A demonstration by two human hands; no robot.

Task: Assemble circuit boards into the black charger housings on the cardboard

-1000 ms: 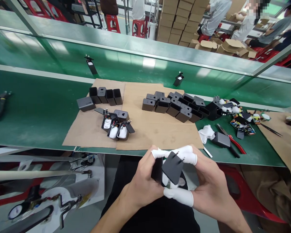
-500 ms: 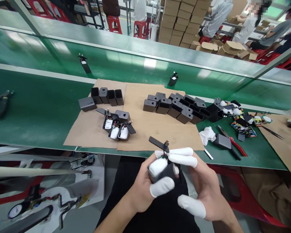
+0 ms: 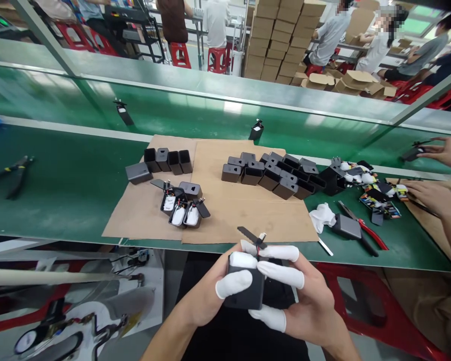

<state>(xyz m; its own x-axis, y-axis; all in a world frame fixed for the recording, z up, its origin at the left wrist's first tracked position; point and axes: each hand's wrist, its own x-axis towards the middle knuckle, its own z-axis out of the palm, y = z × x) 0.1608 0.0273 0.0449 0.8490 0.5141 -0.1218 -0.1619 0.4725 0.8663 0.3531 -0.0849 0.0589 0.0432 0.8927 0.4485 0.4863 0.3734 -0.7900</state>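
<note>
My left hand (image 3: 205, 293), with white finger cots, is closed around a black charger case (image 3: 244, 293) above my lap. A white-wrapped insert (image 3: 243, 259) fills its open top. Above it, a black end cap with plug pins (image 3: 261, 240) sticks up on short wires. My right hand (image 3: 313, 296), also in finger cots, grips the same case from the right: fingers by the wires at the top, thumb at the lower corner. Part of the case is hidden behind the fingers. Several similar part-filled cases (image 3: 178, 215) stand on the cardboard ahead.
Black cases (image 3: 272, 175) stand in rows on cardboard (image 3: 210, 200). To the right lie red-handled pliers (image 3: 368, 233), a white cloth (image 3: 322, 216) and loose circuit parts (image 3: 376, 190). Cutters (image 3: 17, 175) lie left. A co-worker's hand (image 3: 445, 153) holds a black unit at the back ledge.
The case has turned more upright in my left hand. My right thumb has closed in against its lower corner. A co-worker's hands have come into view at the right.
</note>
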